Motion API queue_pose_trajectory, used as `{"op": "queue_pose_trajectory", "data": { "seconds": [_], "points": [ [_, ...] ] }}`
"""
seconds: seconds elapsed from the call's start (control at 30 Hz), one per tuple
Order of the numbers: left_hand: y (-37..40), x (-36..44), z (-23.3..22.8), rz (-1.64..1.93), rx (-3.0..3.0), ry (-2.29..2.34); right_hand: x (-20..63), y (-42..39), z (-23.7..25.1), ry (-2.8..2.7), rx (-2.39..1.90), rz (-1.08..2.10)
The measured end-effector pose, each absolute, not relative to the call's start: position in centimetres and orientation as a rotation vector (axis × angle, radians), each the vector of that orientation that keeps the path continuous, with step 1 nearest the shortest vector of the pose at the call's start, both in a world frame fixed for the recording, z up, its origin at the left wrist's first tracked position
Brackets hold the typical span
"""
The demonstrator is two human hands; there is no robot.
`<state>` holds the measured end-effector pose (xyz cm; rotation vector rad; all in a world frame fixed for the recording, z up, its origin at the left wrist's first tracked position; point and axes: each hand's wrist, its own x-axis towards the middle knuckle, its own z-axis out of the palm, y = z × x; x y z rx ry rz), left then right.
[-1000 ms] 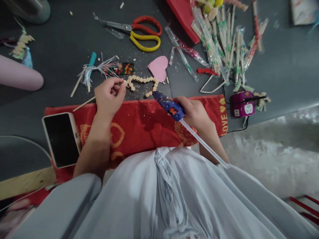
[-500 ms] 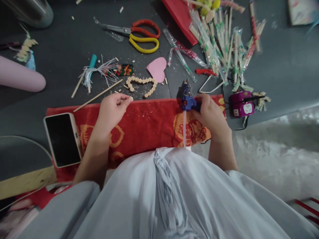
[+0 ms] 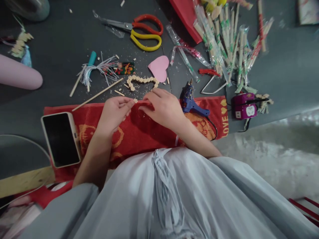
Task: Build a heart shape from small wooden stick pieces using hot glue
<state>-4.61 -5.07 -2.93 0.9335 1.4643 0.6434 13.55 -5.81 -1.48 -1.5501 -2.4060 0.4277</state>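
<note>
My left hand [image 3: 115,113] pinches a small pale cluster of cut stick pieces [image 3: 135,100] between thumb and fingertips, above the red towel [image 3: 139,126]. Close by on its right is my right hand [image 3: 164,108], thumb and fingers apart with nothing visible between them. A blue glue gun [image 3: 190,101] lies on the towel's right part, its nozzle pointing away from me. Just beyond my hands is a heart-like outline built of little stick pieces [image 3: 142,79]; its lower right part is hidden by my right hand. A pink paper heart [image 3: 159,68] lies behind it.
Scissors [image 3: 147,33] with red and yellow handles lie farther back. Wrapped stick bundles [image 3: 221,43] fill the back right, near a purple power adapter [image 3: 244,105]. On the left are a phone [image 3: 61,139], a thin wooden stick [image 3: 98,94] and a pink cylinder [image 3: 20,73].
My right hand has let go of the glue gun, leaving it on the towel, and moved left toward my left hand. My left hand still holds the small cluster, shifted slightly right.
</note>
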Motion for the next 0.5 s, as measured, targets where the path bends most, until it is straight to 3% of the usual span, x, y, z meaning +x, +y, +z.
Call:
{"op": "queue_pose_trajectory", "data": {
  "seconds": [0.5],
  "points": [
    [-3.8,-4.2,-2.8,0.635,0.947,1.453,11.3,-3.8,-3.4,-2.333,-1.614,0.495]
  ]
}}
